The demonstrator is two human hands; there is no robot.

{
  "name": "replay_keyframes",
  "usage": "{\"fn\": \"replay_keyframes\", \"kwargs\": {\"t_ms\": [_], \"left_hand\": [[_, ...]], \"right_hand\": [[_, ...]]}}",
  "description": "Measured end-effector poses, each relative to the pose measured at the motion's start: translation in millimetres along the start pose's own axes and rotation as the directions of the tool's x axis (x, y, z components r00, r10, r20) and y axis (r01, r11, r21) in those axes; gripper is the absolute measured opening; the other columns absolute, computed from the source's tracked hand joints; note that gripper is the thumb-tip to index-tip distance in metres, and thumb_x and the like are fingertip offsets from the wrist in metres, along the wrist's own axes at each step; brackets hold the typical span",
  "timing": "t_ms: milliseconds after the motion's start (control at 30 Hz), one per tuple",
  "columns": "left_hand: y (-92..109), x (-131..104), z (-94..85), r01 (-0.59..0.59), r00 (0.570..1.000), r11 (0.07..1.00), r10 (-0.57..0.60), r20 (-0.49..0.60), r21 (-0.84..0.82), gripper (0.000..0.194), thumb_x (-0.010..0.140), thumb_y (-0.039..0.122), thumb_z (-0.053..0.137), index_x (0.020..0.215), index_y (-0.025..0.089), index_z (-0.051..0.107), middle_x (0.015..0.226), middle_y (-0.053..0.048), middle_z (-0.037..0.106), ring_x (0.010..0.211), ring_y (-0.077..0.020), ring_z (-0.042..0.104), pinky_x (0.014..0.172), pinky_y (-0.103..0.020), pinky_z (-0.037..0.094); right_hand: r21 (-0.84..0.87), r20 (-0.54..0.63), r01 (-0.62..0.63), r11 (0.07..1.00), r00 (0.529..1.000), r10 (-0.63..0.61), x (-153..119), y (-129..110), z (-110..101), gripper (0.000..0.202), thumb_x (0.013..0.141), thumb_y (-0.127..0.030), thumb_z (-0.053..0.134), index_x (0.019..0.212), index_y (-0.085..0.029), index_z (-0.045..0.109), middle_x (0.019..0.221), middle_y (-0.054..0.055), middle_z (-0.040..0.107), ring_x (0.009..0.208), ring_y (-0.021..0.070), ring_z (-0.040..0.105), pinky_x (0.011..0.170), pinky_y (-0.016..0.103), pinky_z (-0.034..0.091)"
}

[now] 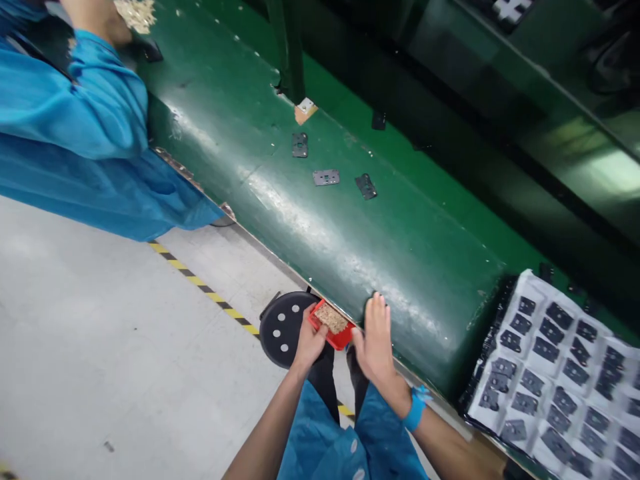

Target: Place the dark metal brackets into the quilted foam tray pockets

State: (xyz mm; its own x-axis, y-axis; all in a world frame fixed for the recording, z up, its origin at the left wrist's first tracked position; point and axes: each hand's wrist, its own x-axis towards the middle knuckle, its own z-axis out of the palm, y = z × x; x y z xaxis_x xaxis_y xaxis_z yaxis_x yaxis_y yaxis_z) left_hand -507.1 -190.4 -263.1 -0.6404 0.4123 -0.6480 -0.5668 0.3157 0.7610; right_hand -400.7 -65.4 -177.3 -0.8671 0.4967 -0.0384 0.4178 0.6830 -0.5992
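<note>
A small red tray (341, 341) with many tiny beige pieces (331, 317) in it is held in my left hand (310, 339), just below the front edge of the green table (400, 260). The thumb lies over the tray's near rim, and the fingers curl around its left side. My right hand (376, 337) is flat at the table edge, with its fingers stretched out and nothing in it. Its thumb is close to the tray's right end; whether they touch, I cannot tell. A blue band (416, 408) circles the right wrist.
Flat dark plates (326, 177) lie scattered on the table. At the right stands a white compartment tray (537, 420) full of dark parts. A black round stool (280, 330) is beside me. At upper left, a co-worker's blue sleeve (110, 100) is near a beige heap (136, 15).
</note>
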Motion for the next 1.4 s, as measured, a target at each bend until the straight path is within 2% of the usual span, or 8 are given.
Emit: {"fn": "replay_keyframes", "kwargs": {"t_ms": [200, 433, 533, 633, 867, 1067, 1233, 1400], "left_hand": [[-5, -6, 15.7, -0.004, 0.998, 0.999, 0.001, 0.069, 0.041, 0.06, 0.079, 0.031, 0.074, 0.134, 0.019, 0.056, 0.127, -0.014, 0.073, 0.12, -0.0297, 0.071, 0.111, -0.047, 0.052], [-15, -15, 45.8, 0.014, 0.989, 0.994, -0.03, 0.148, 0.108, 0.053, 0.076, 0.022, 0.067, 0.129, 0.022, 0.058, 0.108, -0.007, 0.076, 0.104, -0.0257, 0.075, 0.099, -0.043, 0.057], [-16, -21, 56.1, 0.007, 0.983, 0.993, -0.028, 0.184, 0.117, 0.047, 0.077, 0.025, 0.068, 0.123, 0.022, 0.059, 0.11, -0.007, 0.075, 0.106, -0.026, 0.074, 0.101, -0.043, 0.056], [-13, -24, 57.3, 0.005, 0.977, 0.992, -0.032, 0.21, 0.127, 0.047, 0.077, 0.03, 0.071, 0.122, 0.02, 0.059, 0.114, -0.01, 0.075, 0.107, -0.027, 0.073, 0.102, -0.044, 0.055], [-23, -23, 52.4, 0.044, 0.985, 0.989, -0.066, 0.159, 0.14, 0.047, 0.079, 0.025, 0.069, 0.125, 0.023, 0.058, 0.113, -0.007, 0.075, 0.108, -0.0236, 0.073, 0.106, -0.044, 0.054], [-18, -32, 60.3, 0.054, 0.981, 0.993, -0.072, 0.182, 0.106, 0.06, 0.074, 0.035, 0.074, 0.129, 0.02, 0.058, 0.123, -0.013, 0.075, 0.115, -0.0279, 0.072, 0.108, -0.045, 0.054], [4, -48, 28.4, 0.059, 0.974, 0.981, -0.096, 0.205, 0.183, 0.067, 0.069, 0.047, 0.074, 0.129, 0.018, 0.061, 0.116, -0.015, 0.077, 0.111, -0.036, 0.074, 0.102, -0.053, 0.057], [26, -63, -53.0, 0.108, 0.952, 0.818, -0.25, 0.179, 0.565, 0.078, 0.051, 0.053, 0.083, 0.125, 0.03, 0.071, 0.09, -0.006, 0.08, 0.098, -0.0444, 0.077, 0.078, -0.056, 0.066]], "right_hand": [[-0.024, 0.071, 0.03, 0.999, 0.997, -0.028, -20, -23, -15, 0.073, 0.108, -0.043, 0.048, 0.174, -0.027, 0.019, 0.177, 0.003, 0.03, 0.162, 0.0232, 0.029, 0.128, 0.042, 0.041], [-0.143, -0.359, -0.416, 0.898, 0.867, 0.345, -43, 86, -63, 0.079, 0.113, -0.03, 0.03, 0.169, -0.013, -0.023, 0.175, 0.019, -0.025, 0.161, 0.0451, -0.02, 0.121, 0.086, -0.002], [-0.126, -0.284, -0.341, 0.932, 0.912, 0.295, -56, 47, -38, 0.081, 0.112, -0.037, 0.034, 0.172, -0.018, -0.017, 0.178, 0.014, -0.017, 0.163, 0.0475, -0.004, 0.122, 0.086, 0.015], [-0.044, -0.074, -0.14, 0.989, 0.988, 0.137, -59, -8, -22, 0.084, 0.106, -0.05, 0.05, 0.175, -0.031, 0.007, 0.176, 0.003, 0.029, 0.158, 0.0323, 0.039, 0.121, 0.051, 0.052], [0.095, -0.128, -0.286, 0.953, 0.946, 0.297, -31, 42, -27, 0.08, 0.111, -0.029, 0.038, 0.172, -0.015, -0.012, 0.179, 0.015, -0.013, 0.164, 0.0404, -0.016, 0.125, 0.082, -0.002], [0.258, 0.116, -0.206, 0.944, 0.977, 0.181, -61, -17, -17, 0.075, 0.109, -0.038, 0.048, 0.174, -0.019, 0.015, 0.177, 0.016, 0.024, 0.164, 0.0306, 0.023, 0.131, 0.056, 0.03], [0.313, 0.074, -0.327, 0.892, 0.944, 0.321, -88, -46, -62, 0.034, 0.113, -0.038, 0.04, 0.116, -0.024, 0.071, 0.119, 0.009, 0.074, 0.117, 0.0236, 0.07, 0.111, 0.041, 0.053], [0.377, -0.023, -0.428, 0.821, 0.882, 0.471, -121, -66, -96, 0.059, 0.116, -0.042, 0.033, 0.064, -0.024, 0.056, 0.06, 0.0, 0.059, 0.062, 0.0182, 0.064, 0.07, 0.029, 0.057]]}}
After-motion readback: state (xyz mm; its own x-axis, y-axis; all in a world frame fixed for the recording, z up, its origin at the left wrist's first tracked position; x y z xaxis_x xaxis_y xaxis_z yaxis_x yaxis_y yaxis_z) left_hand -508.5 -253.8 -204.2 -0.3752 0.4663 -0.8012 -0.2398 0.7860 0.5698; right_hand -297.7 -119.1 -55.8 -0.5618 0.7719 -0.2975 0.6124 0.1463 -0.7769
